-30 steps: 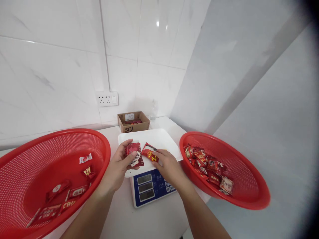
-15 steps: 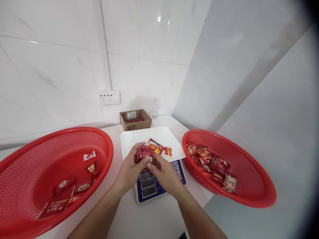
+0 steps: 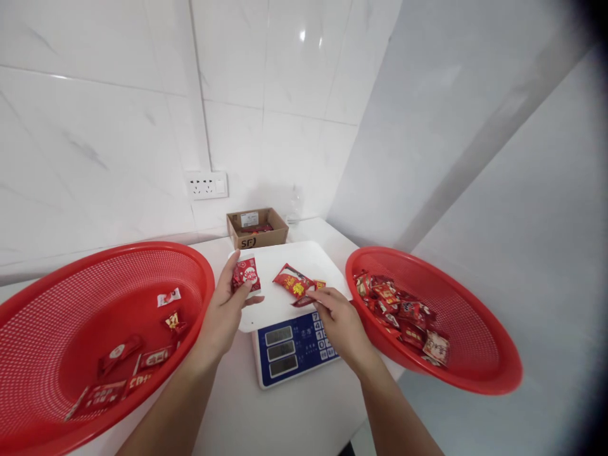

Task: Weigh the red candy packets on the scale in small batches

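Note:
In my left hand (image 3: 228,310) is a red packet with a white round print (image 3: 247,273), gripped between thumb and fingers over the left side of the white scale pan (image 3: 266,310). The fingers of my right hand (image 3: 335,316) pinch the near end of a red packet with yellow print (image 3: 293,280) above the pan's middle. A small red-and-yellow wrapped piece (image 3: 320,284) shows partly behind my right fingers. Below the pan is the scale's blue panel (image 3: 304,354), with several display windows and a keypad.
To the left stands a large red basket (image 3: 202,266) with several wrapped pieces in it. Another red basket (image 3: 494,323), at the right, holds a pile of red packets. A cardboard box (image 3: 263,239) sits behind the scale, near the wall socket (image 3: 206,185).
My hands, together over the scale's front before, have moved apart. The left went leftward with a red packet; the right moved rightward, holding the yellow-printed one. More of the panel shows.

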A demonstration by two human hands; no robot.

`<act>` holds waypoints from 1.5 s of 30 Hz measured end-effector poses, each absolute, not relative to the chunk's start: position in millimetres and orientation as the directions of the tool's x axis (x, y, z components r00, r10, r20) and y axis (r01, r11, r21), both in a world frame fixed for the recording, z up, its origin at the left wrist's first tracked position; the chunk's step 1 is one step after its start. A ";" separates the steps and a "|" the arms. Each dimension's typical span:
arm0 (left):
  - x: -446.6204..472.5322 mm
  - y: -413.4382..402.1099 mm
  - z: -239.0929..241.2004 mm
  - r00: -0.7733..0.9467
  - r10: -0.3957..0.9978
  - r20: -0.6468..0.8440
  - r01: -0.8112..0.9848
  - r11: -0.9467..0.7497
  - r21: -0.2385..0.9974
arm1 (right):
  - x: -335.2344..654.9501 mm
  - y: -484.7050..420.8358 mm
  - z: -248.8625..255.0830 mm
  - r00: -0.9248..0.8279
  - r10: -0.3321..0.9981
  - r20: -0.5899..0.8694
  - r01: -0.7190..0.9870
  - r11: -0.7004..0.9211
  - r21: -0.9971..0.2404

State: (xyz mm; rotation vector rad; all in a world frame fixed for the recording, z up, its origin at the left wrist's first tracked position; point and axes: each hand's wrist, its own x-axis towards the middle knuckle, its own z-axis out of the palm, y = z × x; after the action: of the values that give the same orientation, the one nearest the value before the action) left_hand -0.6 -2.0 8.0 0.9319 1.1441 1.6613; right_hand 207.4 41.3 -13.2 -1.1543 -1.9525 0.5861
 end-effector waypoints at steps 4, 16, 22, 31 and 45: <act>-1.0 -2.8 8.8 -0.332 0.938 0.103 -0.254 -0.194 0.947 | 197.2 33.9 -20.6 -0.328 0.863 0.385 0.625 0.504 -0.596; 9.9 -5.4 9.6 -0.119 0.992 0.029 -0.221 -0.055 0.974 | 178.6 29.2 -19.0 -0.315 0.840 0.442 0.480 0.543 -0.689; 13.6 -10.5 11.7 0.159 0.987 0.013 -0.131 0.008 0.991 | 175.9 23.9 1.5 -0.281 0.947 0.158 0.062 0.182 -0.981; 19.5 -14.9 15.6 0.224 0.974 -0.032 0.015 0.030 0.999 | 177.8 16.8 5.1 -0.388 0.917 0.090 -0.032 0.084 -0.996; 20.7 -14.4 11.0 0.196 0.980 0.015 0.238 -0.062 0.969 | 181.7 13.5 -2.1 -0.303 0.943 0.135 0.140 0.185 -0.973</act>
State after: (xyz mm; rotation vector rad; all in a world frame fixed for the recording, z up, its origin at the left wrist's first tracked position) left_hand 20.7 -14.4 11.0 1.5018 1.2162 0.9648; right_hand 181.7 13.5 -2.1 -1.0509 -1.6251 1.2107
